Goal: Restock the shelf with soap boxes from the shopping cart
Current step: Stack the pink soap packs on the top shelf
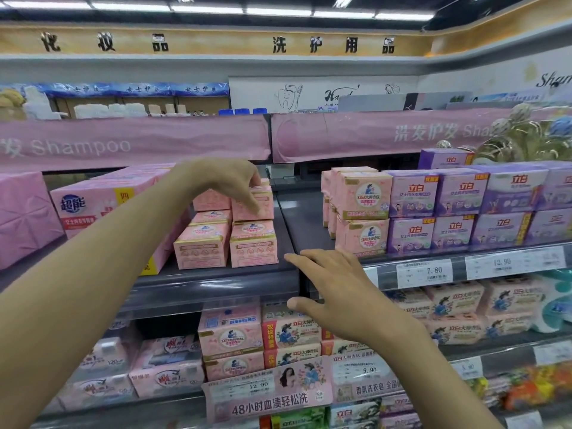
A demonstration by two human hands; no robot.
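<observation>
The left hand curls fingers and thumb over the topmost small pink cardboard soap box, which sits stacked on matching boxes on the dark grey metal shelf. Down to the right and apart from the box, the right hand hovers at the shelf's front edge, fingers spread, holding nothing.

I'm looking at a supermarket toiletries aisle: shelves of boxed soap at centre, price tags lower right, a pink Shampoo banner upper left.

Pink banner reads "Shampoo"; price tag shows 7.80.
</observation>
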